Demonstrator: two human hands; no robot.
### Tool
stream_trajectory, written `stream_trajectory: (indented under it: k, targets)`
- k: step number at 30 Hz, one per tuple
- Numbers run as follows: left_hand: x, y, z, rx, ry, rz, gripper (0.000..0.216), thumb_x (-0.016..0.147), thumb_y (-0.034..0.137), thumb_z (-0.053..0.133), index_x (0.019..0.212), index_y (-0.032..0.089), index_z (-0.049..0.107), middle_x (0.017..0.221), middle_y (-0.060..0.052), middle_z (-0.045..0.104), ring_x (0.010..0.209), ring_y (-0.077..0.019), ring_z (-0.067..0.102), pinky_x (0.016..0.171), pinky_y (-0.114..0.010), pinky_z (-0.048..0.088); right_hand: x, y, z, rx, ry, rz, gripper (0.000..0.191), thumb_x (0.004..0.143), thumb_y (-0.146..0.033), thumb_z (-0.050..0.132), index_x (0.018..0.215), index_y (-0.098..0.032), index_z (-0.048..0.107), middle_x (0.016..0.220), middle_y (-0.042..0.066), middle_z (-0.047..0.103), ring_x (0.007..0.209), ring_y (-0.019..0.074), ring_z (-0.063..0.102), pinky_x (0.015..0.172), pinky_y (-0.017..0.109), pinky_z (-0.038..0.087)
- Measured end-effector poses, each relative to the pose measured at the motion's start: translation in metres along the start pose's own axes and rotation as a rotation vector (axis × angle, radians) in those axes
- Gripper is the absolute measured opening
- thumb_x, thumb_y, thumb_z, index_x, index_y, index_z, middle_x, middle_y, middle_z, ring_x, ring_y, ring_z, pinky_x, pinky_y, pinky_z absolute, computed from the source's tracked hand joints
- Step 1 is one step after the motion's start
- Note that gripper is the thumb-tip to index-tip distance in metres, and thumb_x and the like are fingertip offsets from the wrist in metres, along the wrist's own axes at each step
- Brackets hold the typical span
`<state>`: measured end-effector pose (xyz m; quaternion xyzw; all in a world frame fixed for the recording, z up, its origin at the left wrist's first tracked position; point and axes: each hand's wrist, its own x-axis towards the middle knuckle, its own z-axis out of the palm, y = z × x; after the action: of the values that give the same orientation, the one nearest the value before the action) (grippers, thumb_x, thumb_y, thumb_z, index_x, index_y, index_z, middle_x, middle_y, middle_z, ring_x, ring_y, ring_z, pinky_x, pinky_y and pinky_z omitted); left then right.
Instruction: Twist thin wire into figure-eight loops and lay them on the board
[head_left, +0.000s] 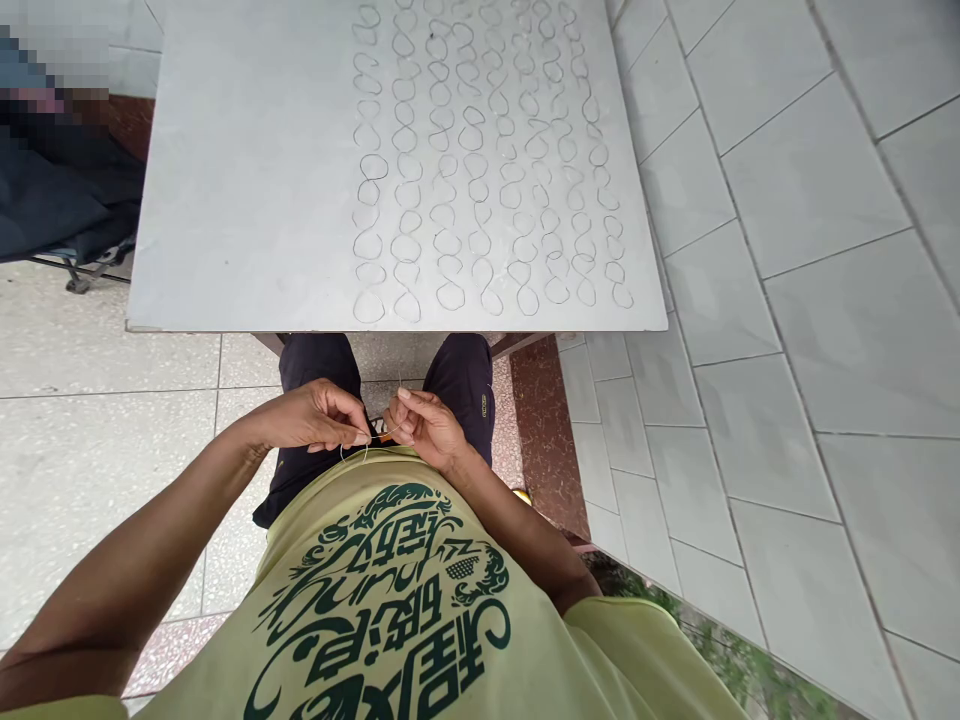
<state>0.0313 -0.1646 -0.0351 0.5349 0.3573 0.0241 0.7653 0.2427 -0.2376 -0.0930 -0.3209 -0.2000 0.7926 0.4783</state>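
Observation:
My left hand [319,415] and my right hand [424,425] meet just above my lap, below the near edge of a white board [247,200]. Both hands are closed in a pinch on a thin wire [367,447] that runs between them. A small orange-tipped tool or piece [385,436] shows between the fingertips; I cannot tell which hand holds it. On the right half of the board lie several rows of bent wire loops [480,160], shaped like figure eights.
The board rests on a low stand over a tiled floor. A white tiled wall or ledge [787,300] rises at the right. A dark cloth on a folding frame [60,215] stands at the far left. Green plants [720,650] show at the lower right.

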Motion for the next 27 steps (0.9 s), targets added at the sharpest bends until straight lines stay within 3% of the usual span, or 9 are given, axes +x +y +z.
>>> stream_trajectory:
  k: [4, 9, 14, 21, 25, 27]
  targets:
    - [0.003, -0.001, -0.015, 0.015, -0.026, -0.048, 0.018, 0.069, 0.034, 0.092, 0.078, 0.020, 0.084, 0.058, -0.006, 0.066, 0.042, -0.0114, 0.051, 0.035, -0.019, 0.040, 0.002, -0.001, -0.002, -0.041, 0.066, -0.033, 0.036, 0.086, -0.049, 0.079, 0.074, -0.018, 0.065, 0.055, -0.006, 0.050, 0.045, 0.0074, 0.043, 0.043, 0.021, 0.032]
    - [0.007, -0.006, -0.018, -0.134, 0.197, 0.050, 0.027, 0.074, 0.039, 0.090, 0.091, 0.018, 0.085, 0.067, -0.007, 0.068, 0.054, -0.0140, 0.058, 0.043, -0.021, 0.045, 0.003, -0.007, -0.007, -0.126, 0.247, -0.167, 0.035, 0.083, -0.052, 0.080, 0.085, -0.020, 0.066, 0.062, -0.003, 0.063, 0.047, 0.0097, 0.054, 0.040, 0.020, 0.039]
    - [0.010, -0.016, 0.002, -0.345, 0.484, 0.130, 0.046, 0.078, 0.054, 0.084, 0.101, 0.014, 0.083, 0.082, -0.010, 0.072, 0.064, -0.0144, 0.062, 0.052, -0.023, 0.050, 0.004, -0.010, -0.013, -0.122, 0.291, -0.251, 0.035, 0.083, -0.052, 0.080, 0.086, -0.020, 0.067, 0.068, -0.001, 0.069, 0.053, 0.0122, 0.062, 0.044, 0.022, 0.047]
    - [0.023, -0.032, 0.044, -0.676, 0.604, 0.200, 0.045, 0.081, 0.050, 0.084, 0.105, 0.013, 0.081, 0.082, -0.005, 0.069, 0.064, -0.0114, 0.060, 0.054, -0.023, 0.047, 0.006, -0.002, -0.014, -0.147, 0.258, -0.214, 0.038, 0.088, -0.057, 0.074, 0.090, -0.020, 0.067, 0.075, 0.002, 0.071, 0.061, 0.0144, 0.066, 0.049, 0.024, 0.052]
    - [0.026, -0.029, 0.052, -0.729, 0.713, 0.292, 0.035, 0.081, 0.046, 0.085, 0.095, 0.015, 0.081, 0.092, -0.007, 0.072, 0.069, -0.0110, 0.060, 0.055, -0.022, 0.046, 0.005, 0.001, -0.010, -0.149, 0.220, -0.208, 0.037, 0.089, -0.056, 0.073, 0.087, -0.019, 0.069, 0.084, 0.003, 0.070, 0.069, 0.0147, 0.066, 0.051, 0.023, 0.051]
    - [0.026, -0.027, 0.050, -0.735, 0.707, 0.307, 0.033, 0.081, 0.046, 0.085, 0.091, 0.015, 0.080, 0.094, -0.008, 0.074, 0.069, -0.0114, 0.061, 0.055, -0.022, 0.047, 0.003, 0.001, -0.009, -0.132, 0.190, -0.197, 0.036, 0.089, -0.056, 0.073, 0.087, -0.020, 0.069, 0.090, 0.005, 0.071, 0.073, 0.0155, 0.067, 0.053, 0.024, 0.052]
